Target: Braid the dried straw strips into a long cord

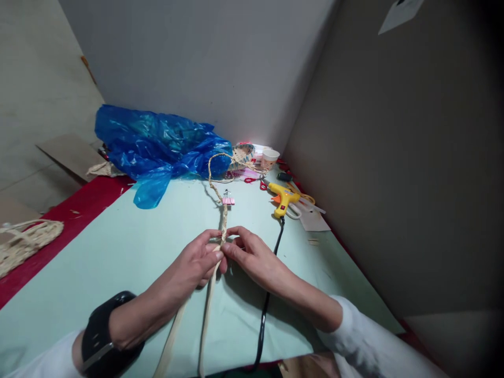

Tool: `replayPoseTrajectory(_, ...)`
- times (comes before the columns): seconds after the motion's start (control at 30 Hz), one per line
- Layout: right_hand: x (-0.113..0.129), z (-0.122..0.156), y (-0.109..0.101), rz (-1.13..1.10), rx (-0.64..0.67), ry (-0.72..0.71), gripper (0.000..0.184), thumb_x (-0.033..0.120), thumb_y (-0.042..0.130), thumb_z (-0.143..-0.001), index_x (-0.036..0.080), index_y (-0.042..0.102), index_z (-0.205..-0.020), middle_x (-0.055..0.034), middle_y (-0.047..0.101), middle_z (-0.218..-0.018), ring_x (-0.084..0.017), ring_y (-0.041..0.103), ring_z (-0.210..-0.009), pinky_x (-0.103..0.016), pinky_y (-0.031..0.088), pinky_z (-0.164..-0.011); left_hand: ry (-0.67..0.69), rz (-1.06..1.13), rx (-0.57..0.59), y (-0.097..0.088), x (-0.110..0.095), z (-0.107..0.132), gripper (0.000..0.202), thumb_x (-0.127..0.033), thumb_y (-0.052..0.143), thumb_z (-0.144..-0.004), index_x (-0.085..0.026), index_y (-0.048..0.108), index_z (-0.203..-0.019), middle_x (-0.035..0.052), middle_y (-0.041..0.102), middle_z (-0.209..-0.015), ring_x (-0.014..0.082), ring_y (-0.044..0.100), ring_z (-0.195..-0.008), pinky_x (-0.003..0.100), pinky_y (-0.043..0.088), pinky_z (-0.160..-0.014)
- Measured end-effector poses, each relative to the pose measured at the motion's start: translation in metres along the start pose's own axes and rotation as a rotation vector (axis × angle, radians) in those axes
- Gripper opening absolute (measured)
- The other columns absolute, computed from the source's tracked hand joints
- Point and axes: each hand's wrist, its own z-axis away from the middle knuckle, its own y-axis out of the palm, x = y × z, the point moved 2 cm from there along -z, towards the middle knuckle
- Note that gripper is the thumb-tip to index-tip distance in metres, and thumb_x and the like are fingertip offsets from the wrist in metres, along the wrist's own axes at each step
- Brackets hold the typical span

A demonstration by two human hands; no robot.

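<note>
A pale straw braid runs toward me from the back of the table, with a pink binder clip on it. My left hand pinches the near end of the braid between thumb and fingers. From the other side, my right hand closes on the same spot, its thumb and forefinger on the strands. Loose flat strands hang below my hands toward the table's front edge. Beyond the clip, the braid bends into a loop by a woven straw piece.
A blue plastic bag lies at the back left. To the right are a yellow glue gun with a black cord, red-handled scissors and a paper cup. Woven straw work rests at the left edge. Grey walls stand behind.
</note>
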Motion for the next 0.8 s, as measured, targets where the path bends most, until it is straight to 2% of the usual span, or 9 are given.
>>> replayPoseTrajectory(0.07,0.001,0.0,-0.001,0.003,-0.008,0.014,0.029,0.033,0.052,-0.09,0.014,0.056,-0.111,-0.0008,0.062,-0.069,-0.013,0.051,-0.064,-0.023,0.035,-0.057,0.014,-0.111,-0.03,0.0,0.001,0.0,0.036,-0.034,0.051,-0.088,-0.023,0.036,-0.119,-0.007,0.053,-0.065,0.0067,0.024,-0.046,0.022,0.016,-0.044)
replayPoseTrajectory(0.13,0.003,0.0,-0.001,0.037,0.013,-0.015,0.021,0.03,0.051,-0.089,0.013,0.063,-0.092,0.0007,0.059,-0.064,-0.011,0.045,-0.059,-0.022,0.032,-0.055,0.055,-0.295,-0.08,0.0,-0.001,0.002,0.028,-0.033,0.046,-0.09,-0.023,0.037,-0.114,-0.0071,0.055,-0.064,0.0089,0.032,-0.048,0.023,0.025,-0.049)
replayPoseTrajectory(0.23,0.004,0.0,-0.001,0.048,0.073,-0.074,0.033,0.029,0.047,-0.09,0.013,0.066,-0.067,0.0022,0.053,-0.057,-0.008,0.035,-0.054,-0.022,0.028,-0.053,0.125,-0.622,-0.157,0.0,-0.005,0.008,0.018,-0.031,0.038,-0.093,-0.024,0.039,-0.109,-0.0055,0.059,-0.067,0.0139,0.048,-0.06,0.027,0.034,-0.061)
replayPoseTrajectory(0.3,0.003,0.001,-0.001,0.025,0.036,-0.074,0.032,0.031,0.049,-0.089,0.013,0.067,-0.068,0.0033,0.05,-0.056,-0.008,0.034,-0.053,-0.022,0.027,-0.052,0.16,-0.814,-0.196,-0.001,-0.009,0.011,0.014,-0.031,0.034,-0.094,-0.024,0.044,-0.102,-0.0038,0.059,-0.069,0.0158,0.052,-0.064,0.029,0.035,-0.064)
replayPoseTrajectory(0.4,0.004,0.003,-0.002,0.079,-0.078,-0.075,0.025,0.029,0.054,-0.086,0.013,0.067,-0.07,0.004,0.049,-0.054,-0.008,0.037,-0.052,-0.021,0.027,-0.05,0.196,-1.026,-0.267,-0.002,-0.015,0.014,0.022,-0.031,0.033,-0.094,-0.022,0.047,-0.079,-0.0016,0.054,-0.068,0.0164,0.049,-0.061,0.03,0.033,-0.062)
replayPoseTrajectory(0.47,0.006,0.005,-0.001,0.124,-0.131,-0.103,0.025,0.026,0.053,-0.086,0.013,0.068,-0.07,0.003,0.053,-0.054,-0.008,0.041,-0.053,-0.021,0.029,-0.051,0.185,-1.043,-0.292,-0.002,-0.019,0.014,0.028,-0.034,0.035,-0.093,-0.022,0.047,-0.071,-0.0021,0.051,-0.063,0.0161,0.046,-0.059,0.03,0.032,-0.061)
replayPoseTrajectory(0.63,0.005,0.005,0.001,0.021,-0.162,-0.161,0.026,0.024,0.052,-0.086,0.014,0.069,-0.07,0.0003,0.06,-0.062,-0.01,0.048,-0.06,-0.022,0.035,-0.06,0.1,-0.781,-0.216,0.004,-0.018,0.018,0.033,-0.038,0.037,-0.092,-0.023,0.047,-0.065,-0.0048,0.047,-0.053,0.0143,0.045,-0.051,0.027,0.033,-0.056)
replayPoseTrajectory(0.7,0.002,0.004,0.001,-0.082,-0.128,-0.147,0.025,0.024,0.054,-0.085,0.013,0.067,-0.067,0.0014,0.056,-0.06,-0.01,0.045,-0.059,-0.022,0.034,-0.06,0.138,-0.83,-0.211,0.008,-0.014,0.019,0.032,-0.035,0.037,-0.092,-0.023,0.044,-0.063,-0.0036,0.05,-0.053,0.0144,0.047,-0.05,0.028,0.033,-0.056)
replayPoseTrajectory(0.8,0.001,0.002,0.001,-0.22,-0.046,-0.087,0.027,0.026,0.056,-0.084,0.013,0.061,-0.062,0.0047,0.039,-0.053,-0.008,0.033,-0.054,-0.021,0.028,-0.053,0.25,-1.027,-0.222,0.014,-0.005,0.02,0.029,-0.031,0.037,-0.091,-0.023,0.045,-0.064,-0.0001,0.054,-0.054,0.0162,0.049,-0.049,0.03,0.031,-0.055)
